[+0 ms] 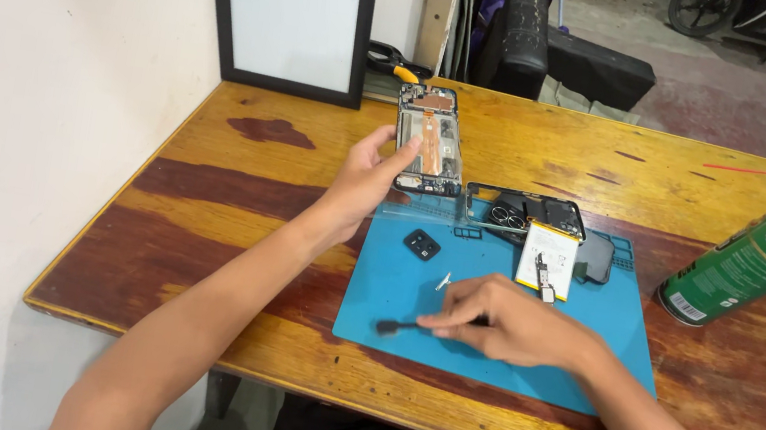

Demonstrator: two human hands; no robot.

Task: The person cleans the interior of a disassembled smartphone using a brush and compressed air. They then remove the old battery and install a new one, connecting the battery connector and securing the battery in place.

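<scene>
Wooden table (234, 193); opened phone (429, 141) upright in left hand (363, 182), long axis away.

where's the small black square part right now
The small black square part lies on the blue mat near its upper-left corner, just below the opened phone in the left hand.

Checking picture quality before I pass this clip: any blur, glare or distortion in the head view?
Head view: light is even and soft, with faint shadows under the hands. The left hand and phone frame are sharp, as is the right hand on the brush. The spray can leans from wide-angle stretch at the edge. The wood table shows mild sheen, no harsh glare.
</scene>
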